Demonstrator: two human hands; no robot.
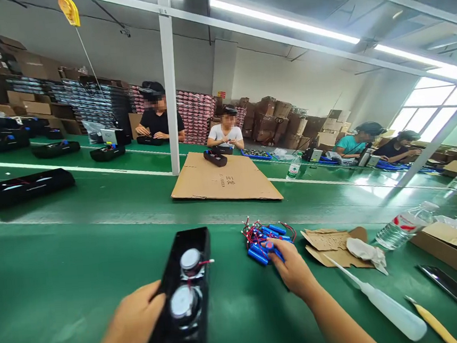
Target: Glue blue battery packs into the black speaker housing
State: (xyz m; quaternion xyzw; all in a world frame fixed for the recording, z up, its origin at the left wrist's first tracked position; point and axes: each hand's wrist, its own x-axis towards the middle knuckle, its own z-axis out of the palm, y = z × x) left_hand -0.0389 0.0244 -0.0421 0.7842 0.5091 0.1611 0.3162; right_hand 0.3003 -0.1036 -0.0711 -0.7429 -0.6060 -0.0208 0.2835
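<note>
While the left hand [135, 321] grips the black speaker housing [183, 298] on the green table [63, 292], the right hand [293, 267] reaches right. Its fingers pinch one blue battery [267, 247] in the wired pile [264, 240]

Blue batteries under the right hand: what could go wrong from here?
1. The batteries lie in a heap with red wires tangled; lifting one with the right hand may drag others along.
2. The left hand grips only one side of the black speaker case, so it could tip.
3. The squeeze bottle lies near the right forearm and might get knocked.
</note>
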